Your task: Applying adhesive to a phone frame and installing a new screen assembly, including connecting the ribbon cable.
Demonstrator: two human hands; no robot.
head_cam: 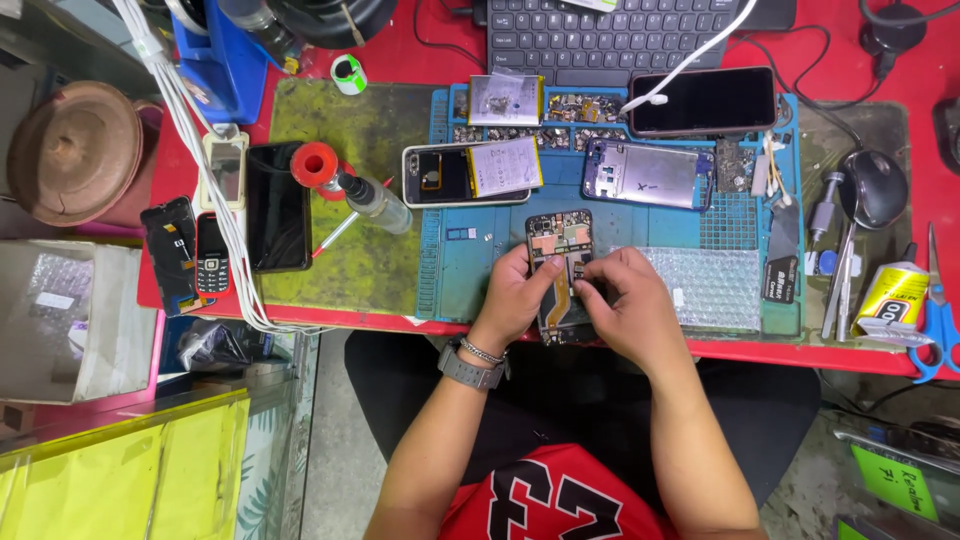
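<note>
An opened phone with its back cover off lies on the blue repair mat, showing circuit boards and an orange flex cable. My left hand grips its left side, thumb across the lower part. My right hand rests on its right side, with the fingertips pinched at the middle of the board. Whether the fingers hold a small part I cannot tell. A grey watch and a bracelet are on my left wrist.
On the mat lie another opened phone with battery, a bare phone frame, a black phone and a bubble-wrap piece. Tweezers, glue tube and scissors are right. Bottle, phones and cables are left; keyboard behind.
</note>
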